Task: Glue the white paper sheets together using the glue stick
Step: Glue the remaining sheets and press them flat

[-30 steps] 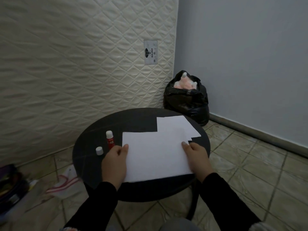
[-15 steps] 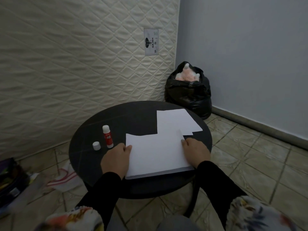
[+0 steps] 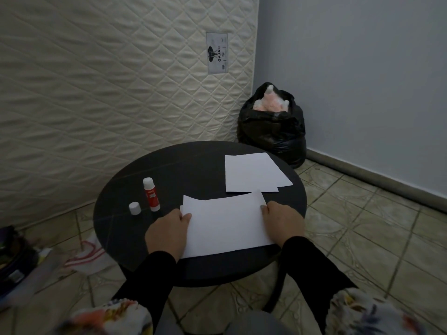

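A white paper sheet (image 3: 225,224) lies on the near half of the round black table (image 3: 193,165), its far left corner slightly raised. My left hand (image 3: 167,234) pinches the sheet's left edge, thumb on top. On the opposite edge, my right hand (image 3: 283,223) grips it the same way. Two more white sheets (image 3: 252,172) lie stacked at the table's far right, apart from the held one. A red glue stick (image 3: 151,194) stands upright and uncapped left of the sheet. Its white cap (image 3: 134,208) sits beside it.
A quilted mattress (image 3: 108,81) leans against the wall behind the table. A full black rubbish bag (image 3: 271,129) stands in the corner at the far right. A cloth (image 3: 84,257) and blurred clutter (image 3: 14,267) lie on the tiled floor to the left.
Both hands have drawn the near sheet toward me, so it no longer overlaps the stacked sheets at the far right. The view has tilted down.
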